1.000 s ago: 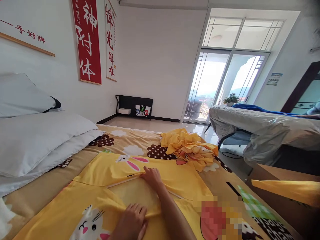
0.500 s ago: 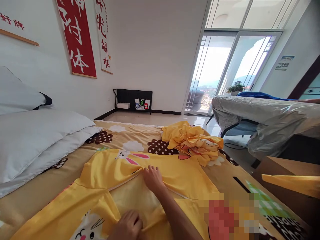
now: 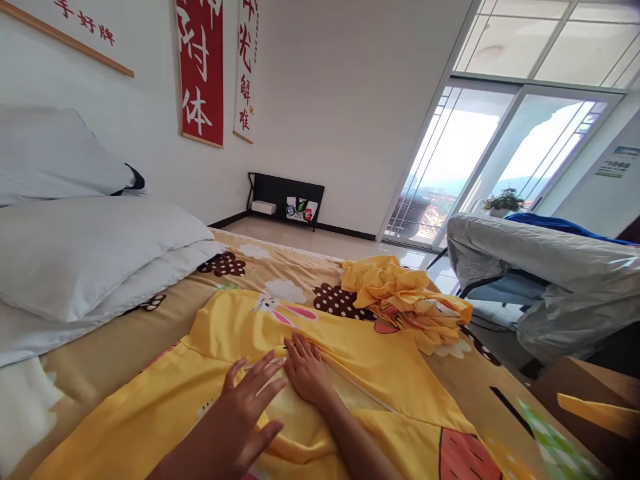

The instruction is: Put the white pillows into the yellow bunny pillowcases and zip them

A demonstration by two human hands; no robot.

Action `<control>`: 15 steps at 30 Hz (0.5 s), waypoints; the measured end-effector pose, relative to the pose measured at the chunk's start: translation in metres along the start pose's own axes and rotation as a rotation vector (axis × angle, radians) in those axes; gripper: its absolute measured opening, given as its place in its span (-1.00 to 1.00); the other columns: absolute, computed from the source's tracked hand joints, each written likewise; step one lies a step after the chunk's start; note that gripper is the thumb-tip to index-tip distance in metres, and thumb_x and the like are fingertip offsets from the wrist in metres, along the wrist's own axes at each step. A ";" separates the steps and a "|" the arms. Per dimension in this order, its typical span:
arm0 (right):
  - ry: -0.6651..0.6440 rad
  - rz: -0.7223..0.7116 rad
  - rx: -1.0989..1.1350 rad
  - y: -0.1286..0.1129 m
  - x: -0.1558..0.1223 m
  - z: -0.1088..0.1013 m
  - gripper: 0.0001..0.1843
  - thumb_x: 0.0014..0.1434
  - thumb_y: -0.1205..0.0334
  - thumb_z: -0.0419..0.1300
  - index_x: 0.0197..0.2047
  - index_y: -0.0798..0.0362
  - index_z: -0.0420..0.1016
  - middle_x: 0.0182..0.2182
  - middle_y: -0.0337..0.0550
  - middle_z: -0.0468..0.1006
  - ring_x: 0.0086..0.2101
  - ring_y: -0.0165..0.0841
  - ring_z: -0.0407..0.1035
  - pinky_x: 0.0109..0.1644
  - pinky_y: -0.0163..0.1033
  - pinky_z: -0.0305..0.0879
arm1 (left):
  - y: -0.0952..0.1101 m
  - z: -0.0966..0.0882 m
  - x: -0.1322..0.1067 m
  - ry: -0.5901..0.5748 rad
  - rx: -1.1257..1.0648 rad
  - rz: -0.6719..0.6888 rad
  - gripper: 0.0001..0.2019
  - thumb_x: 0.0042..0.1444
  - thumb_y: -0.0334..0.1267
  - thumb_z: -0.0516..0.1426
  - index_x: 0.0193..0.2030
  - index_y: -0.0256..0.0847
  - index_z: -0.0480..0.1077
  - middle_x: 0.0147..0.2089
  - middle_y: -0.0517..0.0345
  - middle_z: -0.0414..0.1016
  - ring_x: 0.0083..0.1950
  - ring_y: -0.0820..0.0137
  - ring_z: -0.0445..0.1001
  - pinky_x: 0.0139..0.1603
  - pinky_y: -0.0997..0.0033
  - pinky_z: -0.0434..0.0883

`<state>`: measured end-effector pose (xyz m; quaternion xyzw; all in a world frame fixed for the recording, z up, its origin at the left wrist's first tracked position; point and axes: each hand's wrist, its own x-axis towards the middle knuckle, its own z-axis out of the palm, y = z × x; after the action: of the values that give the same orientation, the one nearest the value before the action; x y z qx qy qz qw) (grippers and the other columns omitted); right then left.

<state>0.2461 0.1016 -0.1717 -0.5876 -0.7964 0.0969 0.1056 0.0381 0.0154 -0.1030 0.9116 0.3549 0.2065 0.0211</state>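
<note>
1. Head view, the scene: a yellow cover (image 3: 360, 353) printed with cartoon animals lies spread flat on the near part of a bed (image 3: 300, 261). White pillows (image 3: 90, 253) are stacked at the left. A crumpled heap of yellow cloth (image 3: 395, 287) sits farther off to the right, and plastic-wrapped furniture (image 3: 540, 260) stands at the far right by a glass door.
2. Head view, the hands: the right hand (image 3: 306, 370) lies palm down on the cover beside a seam, fingers straight and closed on nothing. The left hand (image 3: 245, 417) is just beside it with fingers fanned wide and nothing in its grasp (whether it presses the cloth or skims it cannot be told).
3. Handling, as a judgement: the cover looks thin, soft and light. It will likely wrinkle and slide on the bedding, so an edge, a corner or the seam would be the surest place to pinch it.
4. Against half a second ago: the left hand was bunched on the cloth at the near edge and has since moved forward and opened. The right hand has stayed on the seam, and the view has swung a little to the left.
</note>
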 end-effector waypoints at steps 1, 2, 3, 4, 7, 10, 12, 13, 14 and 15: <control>-0.006 0.002 -0.009 -0.001 0.000 -0.002 -0.41 0.37 0.00 -0.18 0.40 -0.05 0.03 0.40 -0.15 -0.04 0.37 -0.27 -0.18 0.38 0.08 -0.20 | -0.014 -0.018 0.007 0.019 0.006 -0.079 -0.56 0.32 -0.10 -0.04 0.32 -0.02 0.16 0.43 0.05 0.10 0.44 0.19 0.02 0.39 -0.05 -0.07; -0.010 0.004 -0.019 -0.003 0.000 -0.005 -0.41 0.37 -0.01 -0.19 0.40 -0.05 0.03 0.40 -0.15 -0.04 0.37 -0.27 -0.18 0.38 0.07 -0.19 | -0.031 -0.031 0.016 0.034 0.009 -0.170 -0.57 0.34 -0.09 -0.08 0.32 0.00 0.16 0.43 0.06 0.08 0.45 0.21 -0.01 0.39 -0.09 -0.12; -0.015 0.005 -0.027 -0.005 -0.001 -0.007 -0.41 0.37 -0.01 -0.19 0.40 -0.05 0.03 0.40 -0.15 -0.04 0.37 -0.28 -0.18 0.39 0.07 -0.19 | -0.051 -0.039 0.024 0.053 0.014 -0.274 -0.57 0.34 -0.07 -0.10 0.31 -0.01 0.18 0.44 0.06 0.06 0.46 0.20 -0.04 0.38 -0.14 -0.16; -0.020 0.007 -0.035 -0.006 -0.001 -0.008 -0.41 0.37 -0.02 -0.19 0.40 -0.05 0.03 0.40 -0.15 -0.03 0.37 -0.28 -0.18 0.39 0.06 -0.19 | -0.073 -0.041 0.031 0.076 0.023 -0.400 -0.56 0.34 -0.05 -0.11 0.30 -0.02 0.20 0.46 0.05 0.01 0.47 0.18 -0.08 0.37 -0.18 -0.19; -0.027 0.007 -0.064 -0.010 -0.002 -0.011 -0.41 0.38 -0.02 -0.21 0.40 -0.03 0.04 0.39 -0.15 -0.01 0.37 -0.29 -0.17 0.39 0.04 -0.18 | -0.139 -0.018 0.037 0.096 0.025 -0.743 -0.52 0.31 -0.12 -0.12 0.31 -0.20 0.19 0.47 -0.13 -0.07 0.48 0.10 -0.13 0.35 -0.25 -0.24; -0.030 0.003 -0.096 -0.011 -0.003 -0.009 -0.39 0.38 -0.03 -0.23 0.41 0.00 0.03 0.39 -0.15 -0.01 0.36 -0.29 -0.17 0.39 0.04 -0.17 | -0.179 0.015 0.022 0.061 -0.033 -0.779 -0.55 0.20 -0.15 0.02 0.19 -0.22 0.35 0.38 -0.19 0.17 0.40 0.06 0.09 0.34 -0.19 -0.08; -0.034 0.006 -0.114 -0.009 -0.002 -0.006 -0.37 0.38 -0.05 -0.25 0.41 0.00 0.02 0.39 -0.16 -0.03 0.36 -0.28 -0.18 0.39 0.05 -0.17 | -0.191 0.026 0.013 0.111 -0.053 -0.786 -0.60 0.15 -0.15 0.05 0.10 -0.18 0.43 0.31 -0.13 0.30 0.34 0.07 0.20 0.31 -0.12 0.02; -0.032 0.006 -0.120 -0.008 -0.001 -0.004 -0.36 0.37 -0.06 -0.26 0.41 0.01 0.01 0.39 -0.16 -0.04 0.37 -0.28 -0.18 0.39 0.06 -0.18 | -0.196 0.027 0.010 0.152 -0.061 -0.796 -0.63 0.14 -0.13 0.06 0.03 -0.17 0.46 0.25 -0.10 0.38 0.30 0.08 0.26 0.28 -0.06 0.09; -0.028 0.006 -0.123 -0.006 0.000 -0.001 -0.36 0.37 -0.07 -0.26 0.41 0.00 0.00 0.39 -0.17 -0.05 0.37 -0.28 -0.19 0.39 0.06 -0.18 | -0.200 0.024 0.007 0.201 -0.067 -0.812 -0.66 0.13 -0.11 0.06 -0.05 -0.17 0.49 0.16 -0.06 0.47 0.23 0.11 0.34 0.23 0.03 0.18; -0.024 0.005 -0.123 -0.003 0.001 0.001 -0.36 0.36 -0.08 -0.25 0.41 0.00 0.00 0.39 -0.17 -0.05 0.37 -0.28 -0.20 0.40 0.07 -0.18 | -0.205 0.019 0.004 0.258 -0.069 -0.834 -0.69 0.12 -0.09 0.06 -0.15 -0.20 0.51 0.04 -0.03 0.56 0.13 0.14 0.41 0.15 0.13 0.27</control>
<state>0.2426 0.1021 -0.1719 -0.5937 -0.8006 0.0553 0.0593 -0.0828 0.1730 -0.1568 0.6557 0.6852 0.3045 0.0886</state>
